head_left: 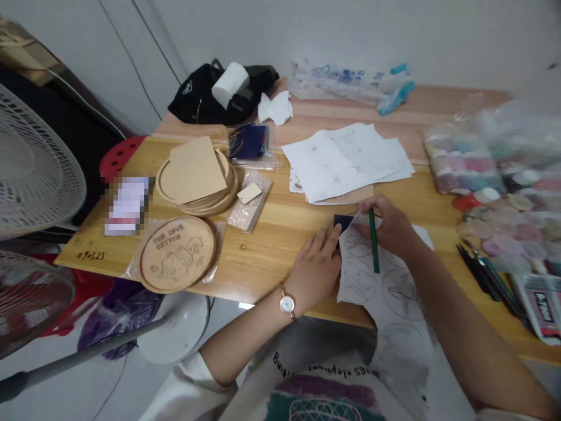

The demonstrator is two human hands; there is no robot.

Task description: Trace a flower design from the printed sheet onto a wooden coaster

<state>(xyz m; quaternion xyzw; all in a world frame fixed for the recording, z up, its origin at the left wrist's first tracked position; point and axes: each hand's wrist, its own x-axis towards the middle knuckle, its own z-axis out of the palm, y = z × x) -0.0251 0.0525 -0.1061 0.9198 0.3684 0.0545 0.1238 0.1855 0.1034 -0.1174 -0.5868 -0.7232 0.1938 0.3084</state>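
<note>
My right hand (390, 228) is closed around a green pencil (374, 240) that points down, and it pinches the top edge of a thin paper sheet (362, 280). Pencil drawings inside circles cover this sheet, which is lifted at the top and hangs over the table edge toward my lap. My left hand (316, 266), with a watch at the wrist, lies with fingers stretched out at the sheet's left edge. Its fingertips touch a small dark blue card (342, 222), partly hidden under the sheet. Its thumb is out of sight.
White sketch sheets (346, 158) lie ahead. Leftward are stacked round wooden plates (197, 175), a drawn-on wooden plate (177, 254) and a bubble-wrapped packet (249, 204). Paint pots (512, 225) and brushes (486, 272) crowd the right. A fan (37, 158) stands left of the table.
</note>
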